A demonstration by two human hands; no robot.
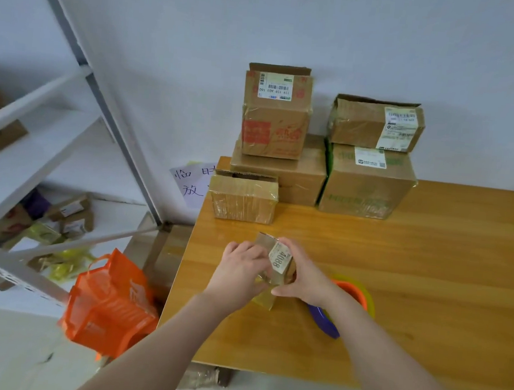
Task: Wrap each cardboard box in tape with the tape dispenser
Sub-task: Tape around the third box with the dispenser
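Note:
Both hands hold a small cardboard box [278,259] with a white label reading 4088, tilted just above the wooden table [396,282]. My left hand [239,270] grips its left side. My right hand [301,273] curls round its right side, thumb at the bottom corner. A strip of yellowish tape [264,300] hangs from the box's underside. The tape dispenser [345,303], orange, yellow and purple, lies on the table partly hidden behind my right wrist.
A taped box [244,198] sits near the table's left edge. Stacked boxes [275,116] [372,157] stand against the wall behind. Left of the table are a white metal shelf [38,147] with parcels and an orange bag [109,303] on the floor.

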